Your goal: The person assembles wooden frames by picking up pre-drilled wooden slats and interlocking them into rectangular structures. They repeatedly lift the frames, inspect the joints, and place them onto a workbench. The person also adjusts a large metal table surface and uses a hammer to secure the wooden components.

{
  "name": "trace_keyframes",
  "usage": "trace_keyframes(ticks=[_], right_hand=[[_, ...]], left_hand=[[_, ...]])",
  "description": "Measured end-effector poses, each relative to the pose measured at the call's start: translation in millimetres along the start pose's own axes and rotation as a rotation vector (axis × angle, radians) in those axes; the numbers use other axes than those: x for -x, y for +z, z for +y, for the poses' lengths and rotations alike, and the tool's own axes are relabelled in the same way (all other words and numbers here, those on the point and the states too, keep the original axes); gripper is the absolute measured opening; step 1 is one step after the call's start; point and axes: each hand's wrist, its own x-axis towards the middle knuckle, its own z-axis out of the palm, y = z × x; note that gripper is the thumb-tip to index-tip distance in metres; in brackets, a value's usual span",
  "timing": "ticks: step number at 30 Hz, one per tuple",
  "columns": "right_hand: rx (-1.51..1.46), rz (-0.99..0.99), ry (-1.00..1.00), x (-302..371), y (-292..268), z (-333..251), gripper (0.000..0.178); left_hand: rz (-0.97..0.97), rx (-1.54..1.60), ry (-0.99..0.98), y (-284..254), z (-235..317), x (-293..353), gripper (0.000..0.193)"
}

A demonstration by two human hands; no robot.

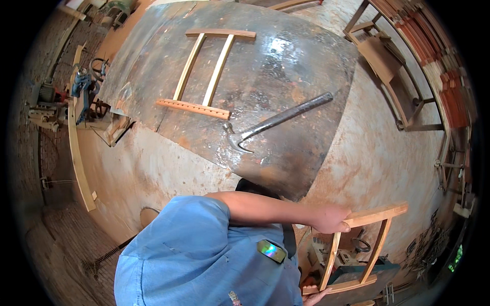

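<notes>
A small wooden frame (378, 214), made of two curved rails joined by two bars, is held off to my right, beyond the table's edge. My left hand (331, 218) is closed round one end of its upper rail, the arm reaching across my body. Low in the view, my right hand (316, 296) grips the end of the lower rail; part of that hand is hidden. A similar wooden frame (194, 108) lies flat on the dark worktable (286, 76), a row of holes along its nearer rail. A metal claw hammer (288, 117) rests nearer me.
A bench vise with blue parts (81, 84) stands left of the table, near a long upright wooden board (77, 153). Stacked reddish wood pieces (451, 97) line the right side, behind a wooden chair-like frame (385, 61). A machine with a handwheel (360, 245) sits behind the held frame.
</notes>
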Motion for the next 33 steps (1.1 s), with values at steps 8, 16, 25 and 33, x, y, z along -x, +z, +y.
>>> trace_keyframes(ticks=[8, 16, 25, 33], right_hand=[[-0.03, -0.142, -0.008, -11, 39, 9, 0.063], [0.085, -0.212, -0.042, 14, 72, 8, 0.059], [0.139, -0.281, 0.046, 7, 75, 12, 0.062], [0.195, -0.222, 0.02, 16, 80, 17, 0.062]], left_hand=[[0.43, -0.002, -0.079, -89, -32, 67, 0.039], [1.17, -0.285, -0.471, -188, -139, 231, 0.036], [1.299, -0.758, -0.728, -222, -193, 338, 0.038], [1.011, -1.219, -0.598, -259, -186, 344, 0.06]])
